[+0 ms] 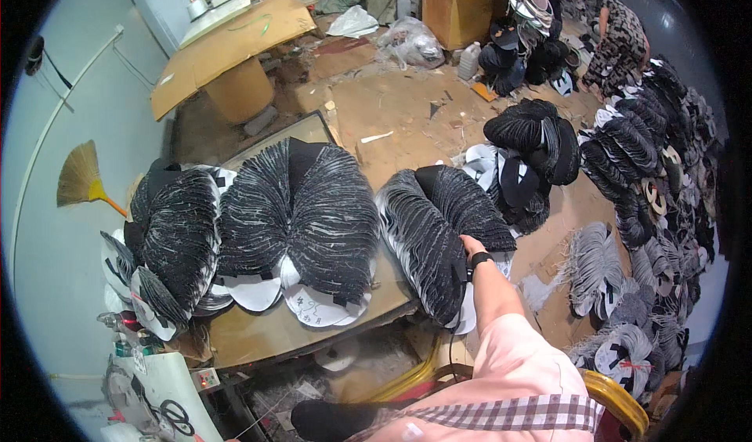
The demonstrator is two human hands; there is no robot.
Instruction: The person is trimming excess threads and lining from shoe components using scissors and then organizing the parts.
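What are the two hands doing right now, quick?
Left hand: not in view.
Right hand: reaching into the fanned stack of black cut pieces; fingers hidden, so its grip cannot be told.

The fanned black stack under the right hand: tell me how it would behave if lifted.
The fanned black stack would probably splay and slide apart, being many thin loose sheets. It looks heavy as a whole. The right hand alone likely couldn't keep it together.

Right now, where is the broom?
In the head view the broom leans against the pale wall at far left, just left of the leftmost stack of black cut pieces.
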